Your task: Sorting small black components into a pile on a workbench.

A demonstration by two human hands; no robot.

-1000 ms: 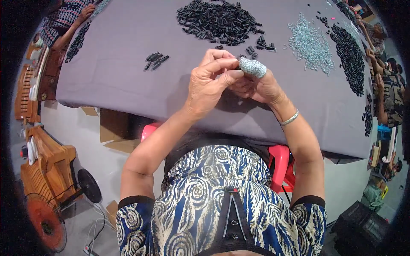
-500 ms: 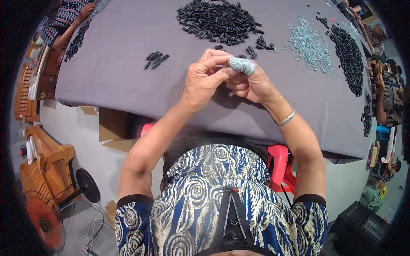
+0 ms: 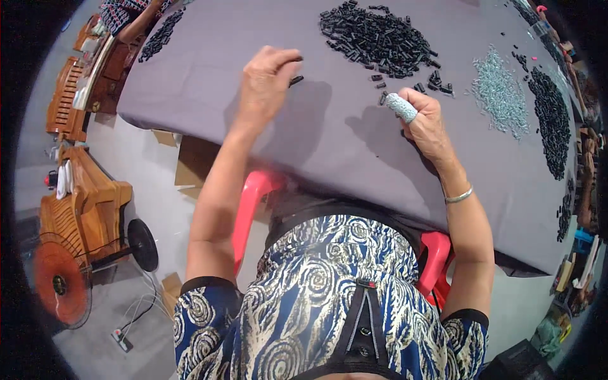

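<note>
My left hand (image 3: pixel 263 85), slightly blurred, hovers over the left part of the grey-covered table, thumb and fingertips pinched on a small black cylindrical piece. Another black piece (image 3: pixel 296 80) shows just beside it on the cloth; anything under the hand is hidden. Apart from it, my right hand (image 3: pixel 429 126) is closed, its thumb wrapped in a light grey-blue knitted-looking cover (image 3: pixel 401 107). What the curled fingers of that hand hold, if anything, cannot be made out. A few loose black pieces (image 3: pixel 380 85) lie close to the covered thumb.
A large heap of black pieces (image 3: pixel 373 38) lies at the far middle. To the right are a pile of small pale clear pieces (image 3: pixel 500 92) and another black pile (image 3: pixel 550 120). A co-worker's arm (image 3: pixel 136 25) is at the far left, near more black pieces (image 3: pixel 159 37).
My hands were together; now the left has moved away to the left, over the small group of black pieces. The right stays closed, and the whole view has shifted.
</note>
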